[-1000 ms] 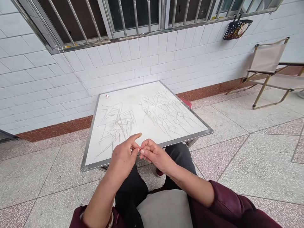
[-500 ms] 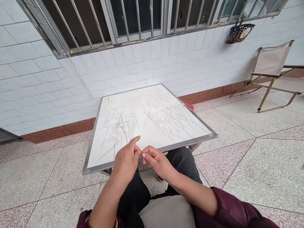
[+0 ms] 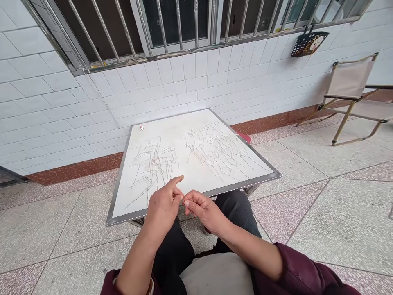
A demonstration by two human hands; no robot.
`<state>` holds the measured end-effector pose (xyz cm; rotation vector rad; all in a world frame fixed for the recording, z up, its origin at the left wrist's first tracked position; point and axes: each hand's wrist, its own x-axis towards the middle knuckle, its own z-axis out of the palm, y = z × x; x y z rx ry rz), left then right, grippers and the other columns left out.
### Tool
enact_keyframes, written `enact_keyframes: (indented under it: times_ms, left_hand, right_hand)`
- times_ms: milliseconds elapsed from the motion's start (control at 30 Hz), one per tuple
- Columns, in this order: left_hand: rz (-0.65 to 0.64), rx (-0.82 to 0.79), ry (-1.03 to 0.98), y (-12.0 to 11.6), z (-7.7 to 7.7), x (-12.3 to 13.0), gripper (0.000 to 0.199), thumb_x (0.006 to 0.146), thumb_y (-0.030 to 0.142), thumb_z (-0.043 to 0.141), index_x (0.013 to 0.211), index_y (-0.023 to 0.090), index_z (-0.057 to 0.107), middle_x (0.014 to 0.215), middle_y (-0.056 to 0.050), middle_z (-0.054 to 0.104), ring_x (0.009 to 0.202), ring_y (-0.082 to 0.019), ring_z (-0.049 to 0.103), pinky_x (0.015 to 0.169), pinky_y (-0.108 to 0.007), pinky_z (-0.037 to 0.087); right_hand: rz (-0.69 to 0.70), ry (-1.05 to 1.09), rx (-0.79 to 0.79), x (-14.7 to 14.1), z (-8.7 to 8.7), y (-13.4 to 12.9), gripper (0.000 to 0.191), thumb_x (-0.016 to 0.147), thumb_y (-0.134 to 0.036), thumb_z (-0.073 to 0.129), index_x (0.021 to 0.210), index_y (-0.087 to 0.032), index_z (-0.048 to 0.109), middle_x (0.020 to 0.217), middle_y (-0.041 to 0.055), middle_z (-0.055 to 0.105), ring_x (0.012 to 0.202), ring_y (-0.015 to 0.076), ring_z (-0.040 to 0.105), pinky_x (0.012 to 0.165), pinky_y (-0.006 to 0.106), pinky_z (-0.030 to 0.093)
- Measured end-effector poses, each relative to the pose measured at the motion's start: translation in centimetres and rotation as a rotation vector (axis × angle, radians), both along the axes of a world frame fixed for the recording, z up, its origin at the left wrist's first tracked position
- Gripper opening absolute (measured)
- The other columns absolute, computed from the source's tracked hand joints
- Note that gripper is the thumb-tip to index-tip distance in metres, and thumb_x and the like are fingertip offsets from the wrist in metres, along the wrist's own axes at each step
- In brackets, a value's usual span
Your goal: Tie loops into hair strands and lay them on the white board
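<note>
My left hand point(image 3: 164, 205) and my right hand point(image 3: 199, 207) meet fingertip to fingertip over the near edge of a white table point(image 3: 190, 172) with a grey metal rim. Both are pinched; what lies between the fingertips is too small to make out. The left index finger points outward. On the table's left half lie several thin dark bent strands point(image 3: 153, 162). Several more thin strands with looped ends point(image 3: 211, 153) spread over its right half.
A small red and white item point(image 3: 142, 128) sits at the table's far left corner. Behind the table stands a white tiled wall point(image 3: 184, 82) with a barred window. To the right are a folding chair point(image 3: 351, 78) and a hanging dotted bag point(image 3: 308, 44).
Both hands have stayed nearly in place, still fingertip to fingertip. The left index finger has shifted very slightly to the right.
</note>
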<state>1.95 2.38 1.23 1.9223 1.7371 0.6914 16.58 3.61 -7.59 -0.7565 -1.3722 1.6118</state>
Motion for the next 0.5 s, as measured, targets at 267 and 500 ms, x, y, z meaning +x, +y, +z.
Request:
enact_keyframes:
  times_ms: [267,500]
  left_hand:
    - [0.020,-0.025,0.030,0.21,0.37,-0.20,0.048,0.084,0.017,0.046,0.129,0.025,0.059,0.078,0.003,0.072,0.072,-0.017,0.065,0.074,-0.031,0.048]
    - [0.077,-0.020,-0.020,0.04,-0.21,-0.52,0.045,0.085,0.021,0.046,0.127,0.027,0.061,0.079,0.003,0.073,0.074,-0.017,0.065,0.073,-0.031,0.048]
  right_hand:
    - [0.084,-0.039,-0.035,-0.38,-0.28,-0.03,0.039,0.088,-0.058,0.057,0.097,-0.020,0.060,0.074,-0.0008,0.061,0.061,0.0115,0.046,0.056,0.024,0.034]
    - [0.047,-0.059,0.029,-0.43,-0.59,0.15,0.033,0.094,-0.052,0.053,0.093,-0.020,0.062,0.072,-0.0014,0.062,0.066,0.0124,0.051,0.066,0.026,0.040]
